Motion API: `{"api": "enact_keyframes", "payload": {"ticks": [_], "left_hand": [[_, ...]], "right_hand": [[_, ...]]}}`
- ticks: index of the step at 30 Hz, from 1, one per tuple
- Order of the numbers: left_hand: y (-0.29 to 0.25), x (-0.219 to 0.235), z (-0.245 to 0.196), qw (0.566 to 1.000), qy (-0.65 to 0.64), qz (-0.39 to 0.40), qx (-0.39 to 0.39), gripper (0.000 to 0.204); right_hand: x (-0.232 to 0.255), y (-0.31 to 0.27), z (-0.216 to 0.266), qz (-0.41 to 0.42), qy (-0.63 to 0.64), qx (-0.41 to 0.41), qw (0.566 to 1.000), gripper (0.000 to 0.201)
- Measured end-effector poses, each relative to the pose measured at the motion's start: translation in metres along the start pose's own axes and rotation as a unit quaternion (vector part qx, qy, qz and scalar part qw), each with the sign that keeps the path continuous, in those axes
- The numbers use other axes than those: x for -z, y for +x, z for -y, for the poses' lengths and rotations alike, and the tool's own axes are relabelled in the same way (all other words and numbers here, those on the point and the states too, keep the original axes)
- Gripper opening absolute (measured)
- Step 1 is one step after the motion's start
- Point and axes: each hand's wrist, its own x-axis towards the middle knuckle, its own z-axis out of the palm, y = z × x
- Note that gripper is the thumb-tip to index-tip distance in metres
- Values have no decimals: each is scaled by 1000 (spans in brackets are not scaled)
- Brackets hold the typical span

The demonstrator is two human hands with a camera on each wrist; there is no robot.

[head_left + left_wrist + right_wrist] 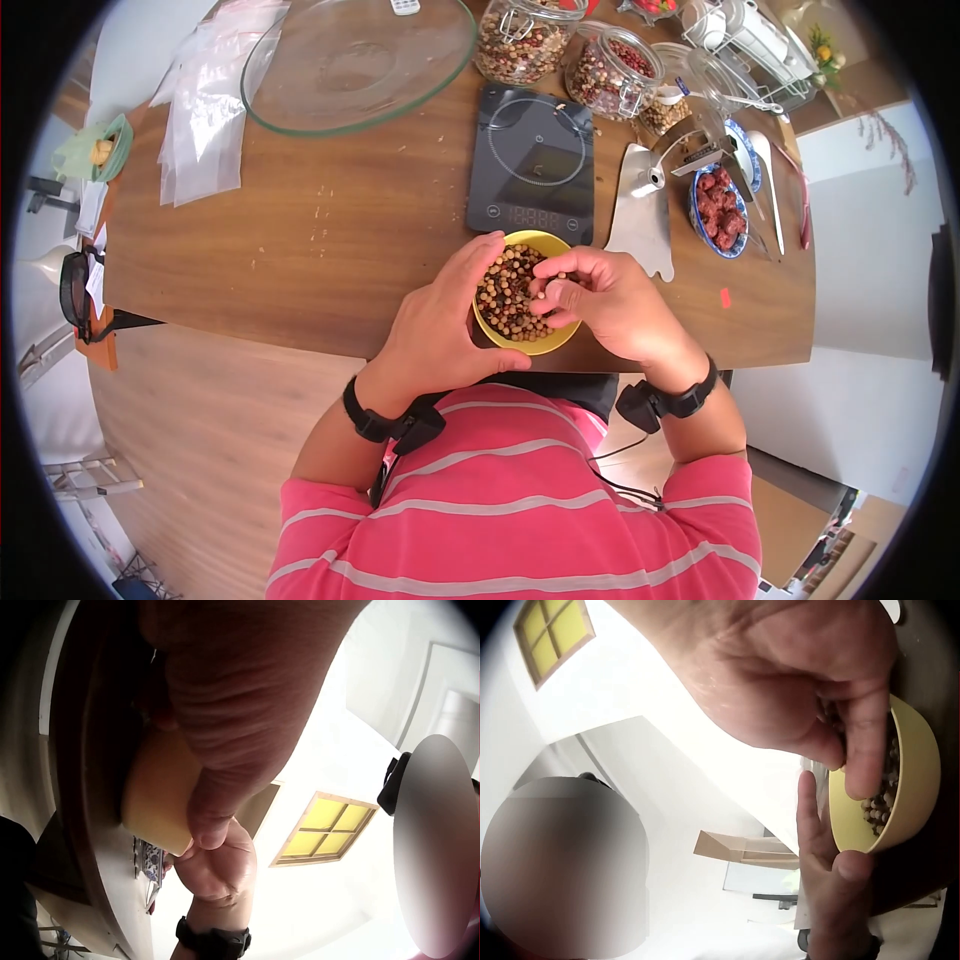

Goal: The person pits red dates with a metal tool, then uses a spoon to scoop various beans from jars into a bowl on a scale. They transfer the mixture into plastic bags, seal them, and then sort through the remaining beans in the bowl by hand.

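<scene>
A yellow bowl point(540, 347) of brown, tan and dark beads point(505, 290) is at the table's front edge. My left hand point(432, 318) grips its left side, thumb at the near side and fingers at the far rim. Over the bowl's right side, my right hand point(618, 305) has curled fingers holding a few beads, which show between fingers and palm in the right wrist view, above the bowl point(919, 776). In the left wrist view the left hand point(232, 705) lies against the bowl wall point(157, 791) and hides its contents.
Directly behind the bowl lies a black digital scale point(530, 160). A metal scraper point(640, 215) and a blue-white dish point(697, 222) of dark red pieces are to the right. Glass jars point(520, 45), a large glass plate point(355, 115) and plastic bags point(205, 130) lie farther back.
</scene>
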Motion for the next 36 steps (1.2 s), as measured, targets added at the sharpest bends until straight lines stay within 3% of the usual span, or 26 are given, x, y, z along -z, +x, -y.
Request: {"api": "enact_keyframes", "payload": {"ticks": [2, 6, 8, 12, 14, 24, 27, 29, 32, 33, 35, 36], "left_hand": [[0, 1, -1, 1000, -6, 4, 15, 120], [0, 2, -2, 1000, -12, 8, 22, 118], [-1, 2, -1, 999, -24, 9, 20, 119], [-1, 2, -1, 999, -23, 12, 21, 119], [-1, 2, -1, 1000, -15, 12, 13, 119], [-1, 2, -2, 1000, -10, 14, 19, 119], [0, 2, -3, 1000, -10, 14, 19, 119], [-1, 2, -2, 1000, -14, 12, 18, 119], [-1, 1, -1, 1000, -21, 10, 14, 119], [-1, 1, -1, 1000, -20, 12, 14, 119], [-1, 0, -1, 1000, -10, 8, 10, 118], [-1, 0, 0, 1000, -9, 10, 10, 118]], "right_hand": [[-1, 1, 1, -26, -70, 21, 997, 20], [0, 2, 1, 0, -63, 11, 998, 18], [-1, 2, 1, 30, 65, -14, 997, 17], [-8, 1, 1, -1, 54, -7, 999, 17], [-10, 1, 0, -22, -74, 16, 997, 17], [-8, -1, 1, -40, -98, 23, 994, 23], [-4, -1, 1, 3, -5, 10, 1000, 24], [-3, -1, -3, 30, 205, 13, 978, 27], [-10, -3, 0, 13, 293, 8, 956, 27], [-9, -3, -2, 13, 295, 8, 955, 27], [-7, -2, -6, -24, 99, 9, 995, 26], [-4, -3, -6, -25, 101, 9, 995, 26]]}}
